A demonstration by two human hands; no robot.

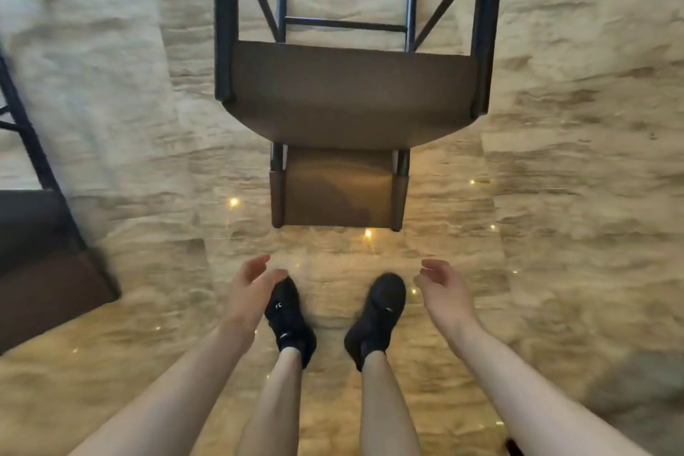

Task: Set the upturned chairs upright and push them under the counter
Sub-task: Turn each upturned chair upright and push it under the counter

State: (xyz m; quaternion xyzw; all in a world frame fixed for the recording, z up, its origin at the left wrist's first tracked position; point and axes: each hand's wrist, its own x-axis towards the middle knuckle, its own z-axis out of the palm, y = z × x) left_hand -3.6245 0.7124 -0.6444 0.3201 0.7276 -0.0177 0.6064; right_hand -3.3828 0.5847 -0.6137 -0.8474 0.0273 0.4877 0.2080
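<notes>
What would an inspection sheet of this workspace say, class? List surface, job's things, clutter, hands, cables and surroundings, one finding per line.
Surface: glossy beige stone floor with small light reflections.
Job's things: centre chair, brown seat and backrest, black metal legs running toward the frame top; second chair partly in view at the left edge.
Clutter: nothing seen.
Hands: left hand and right hand open, empty, apart from the centre chair.
Cables: nothing seen.
Surroundings: person's black shoes on the floor; counter not in view.

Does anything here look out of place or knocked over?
Yes. The brown chair ahead lies tipped on the floor, black legs pointing away. Another chair at left looks toppled too. Both hands are empty.
</notes>
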